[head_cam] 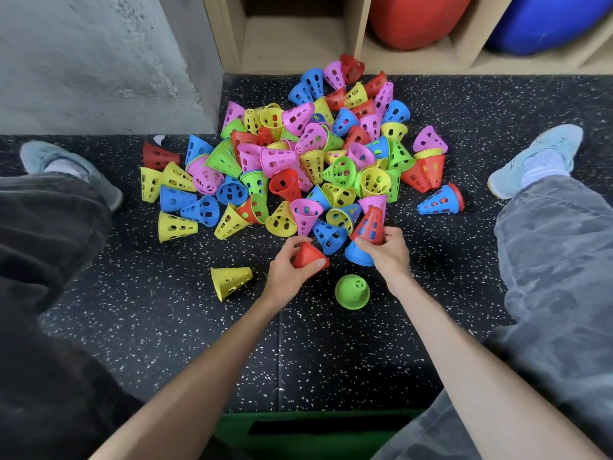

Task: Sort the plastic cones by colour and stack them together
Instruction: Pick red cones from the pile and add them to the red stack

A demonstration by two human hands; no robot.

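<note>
Gripping a red cone point(306, 255) low over the speckled floor point(166, 310), the left hand point(292, 265) curled round it, while the right hand point(386, 249) pinched a red-and-blue cone point(371, 225) at the near edge of the mixed cone pile point(298, 154). A blue stack point(356, 255), a green cone point(352, 291) and a yellow cone point(231, 280) lay nearby.

The cones in the pile point(298, 161) are thin perforated plastic, smooth with a slight sheen. Under them the floor point(166, 310) looks like matt black rubber with pale flecks, kinda grainy. Behind the pile, the shelf unit point(292, 41) is pale matt wood. Left of it, the wall point(83, 61) is rough grey concrete.
</note>
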